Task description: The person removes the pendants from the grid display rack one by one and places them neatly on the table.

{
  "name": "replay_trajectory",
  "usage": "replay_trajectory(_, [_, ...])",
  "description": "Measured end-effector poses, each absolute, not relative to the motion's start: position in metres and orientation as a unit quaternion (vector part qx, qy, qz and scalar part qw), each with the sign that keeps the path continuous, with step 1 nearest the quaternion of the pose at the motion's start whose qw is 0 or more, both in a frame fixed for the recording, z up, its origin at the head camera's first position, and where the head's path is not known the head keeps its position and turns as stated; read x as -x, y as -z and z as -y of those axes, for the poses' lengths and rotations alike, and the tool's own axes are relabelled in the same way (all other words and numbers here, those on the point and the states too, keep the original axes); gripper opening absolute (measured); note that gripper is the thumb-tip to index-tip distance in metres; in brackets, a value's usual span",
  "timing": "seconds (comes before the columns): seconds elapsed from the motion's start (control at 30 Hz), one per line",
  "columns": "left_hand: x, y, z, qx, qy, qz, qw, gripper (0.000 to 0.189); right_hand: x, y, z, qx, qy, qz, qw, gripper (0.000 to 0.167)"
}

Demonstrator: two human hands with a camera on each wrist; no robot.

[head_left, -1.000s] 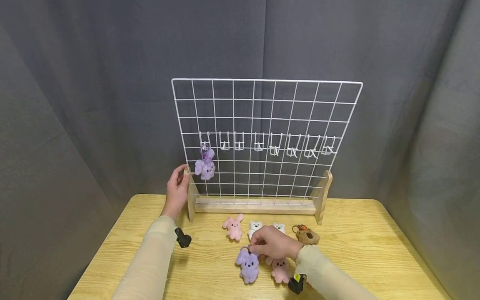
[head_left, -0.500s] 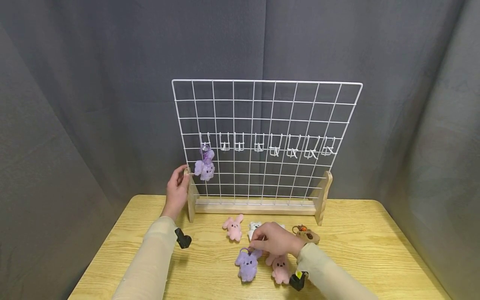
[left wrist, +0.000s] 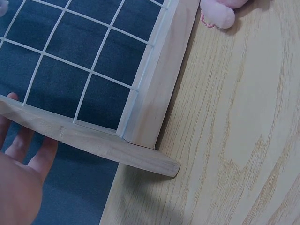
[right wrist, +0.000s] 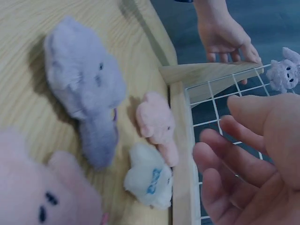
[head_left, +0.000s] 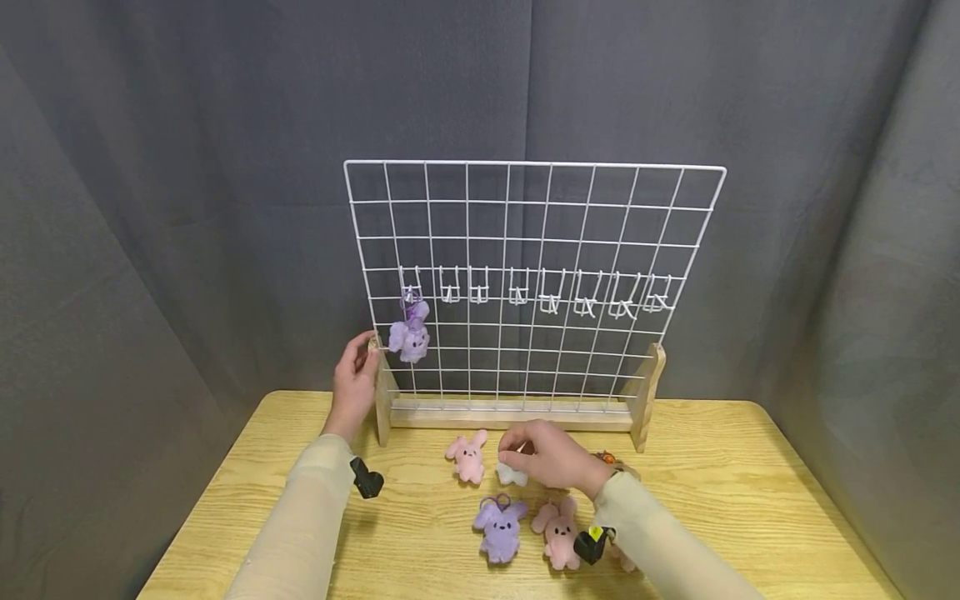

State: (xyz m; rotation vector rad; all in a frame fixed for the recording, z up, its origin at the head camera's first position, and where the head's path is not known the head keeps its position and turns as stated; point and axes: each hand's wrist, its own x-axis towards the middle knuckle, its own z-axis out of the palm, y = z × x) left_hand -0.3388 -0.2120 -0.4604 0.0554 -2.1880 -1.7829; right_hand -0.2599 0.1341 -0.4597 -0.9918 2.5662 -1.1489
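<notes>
My left hand (head_left: 352,383) grips the left wooden upright (left wrist: 89,143) of a white wire grid rack (head_left: 487,367), fingers reaching around its edge. A purple plush bunny keychain (head_left: 410,340) hangs from the leftmost hook, close to that hand. Over a small white plush bear (head_left: 512,477) hovers my right hand (head_left: 547,457), partly covering it. In the right wrist view its fingers are loosely bent and apart, with nothing between them; the white bear (right wrist: 149,177) lies on the table beyond. Below sits a purple plush bunny (head_left: 500,532) with a ring at its head.
One pink plush bunny (head_left: 468,458) lies left of the white bear, another pink bunny (head_left: 560,537) nearer the front. A brown plush with an orange bead (head_left: 608,457) is mostly hidden by the right arm. White hooks (head_left: 517,292) line the grid. Grey curtains surround the table.
My right hand has let go of the purple bunny's ring on the table and moved up and away to over the white bear. My left hand has stayed on the upright.
</notes>
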Motion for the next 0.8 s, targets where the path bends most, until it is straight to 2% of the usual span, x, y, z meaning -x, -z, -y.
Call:
replay_trajectory(0.53, [0.34,0.461,0.212,-0.011,0.618,0.768,0.166,0.039,0.279,0.421,-0.093,0.265,0.45,-0.852,-0.015,0.03])
replay_trajectory(0.8, [0.342,0.463,0.214,-0.005,0.618,0.768,0.167,0.039,0.288,0.406,-0.07,0.257,0.478,-0.839,-0.023,0.041])
